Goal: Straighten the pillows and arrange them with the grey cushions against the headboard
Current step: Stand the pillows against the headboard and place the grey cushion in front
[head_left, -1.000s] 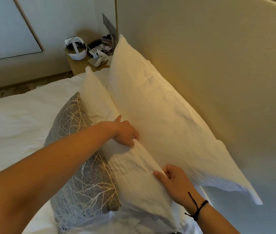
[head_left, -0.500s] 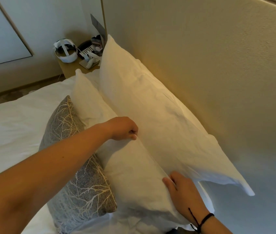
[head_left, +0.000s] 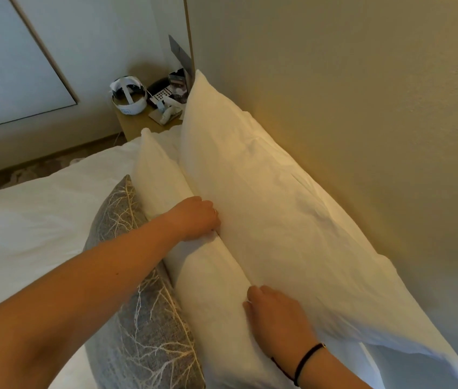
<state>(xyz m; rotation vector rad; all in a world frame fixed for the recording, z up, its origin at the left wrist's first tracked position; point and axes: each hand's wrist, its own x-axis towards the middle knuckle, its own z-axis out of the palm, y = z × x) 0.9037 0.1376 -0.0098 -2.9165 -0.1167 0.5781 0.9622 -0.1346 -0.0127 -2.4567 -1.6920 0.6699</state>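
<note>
Right hand [head_left: 276,314] nearest, black cord at the wrist, fingers tucked into the seam between the two white pillows, lying on the top edge of the front pillow [head_left: 211,279]; fingertips hidden, so cannot tell whether anything is pinched. Half a second ago the same hand sat a little lower on that edge, fingers more visible. Left of it, grey cushion [head_left: 143,318] with a pale branch pattern, standing on edge and leaning against the front pillow, unchanged since the earlier frame. Further along, left hand [head_left: 195,217], arm stretched across the cushion, fingers curled down over the front pillow's top edge and pressed into the gap, seemingly gripping the fabric there; earlier, curled in much the same spot. Front pillow now closer against the back pillow [head_left: 272,214], the gap between them narrower than before. Back pillow upright, leaning on the beige headboard [head_left: 362,122]. White bed [head_left: 25,228] stretching left of the cushion. Far corner: small wooden table [head_left: 138,124] carrying a white headset [head_left: 129,98], a phone [head_left: 163,92] and a few small items too small to make out.
</note>
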